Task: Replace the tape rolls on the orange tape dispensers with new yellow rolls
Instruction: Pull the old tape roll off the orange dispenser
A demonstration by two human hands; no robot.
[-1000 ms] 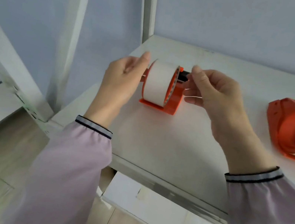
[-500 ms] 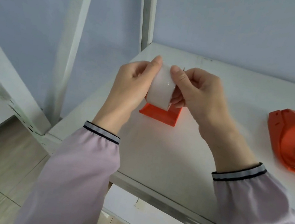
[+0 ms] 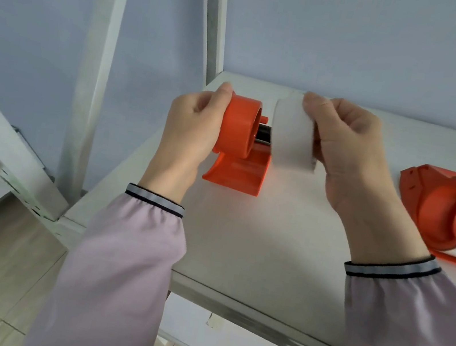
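White shelf [image 3: 238,250], left edge: left hand [image 3: 189,127] wrapped round orange dispenser [image 3: 236,150]; right hand [image 3: 345,150] pinching white tape roll [image 3: 292,135] just beside.

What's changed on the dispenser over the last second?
The white tape roll has come off the hub: the right hand pulled it sideways to the right, while the left hand took hold of the orange hub. The second dispenser stayed at the right on the table.
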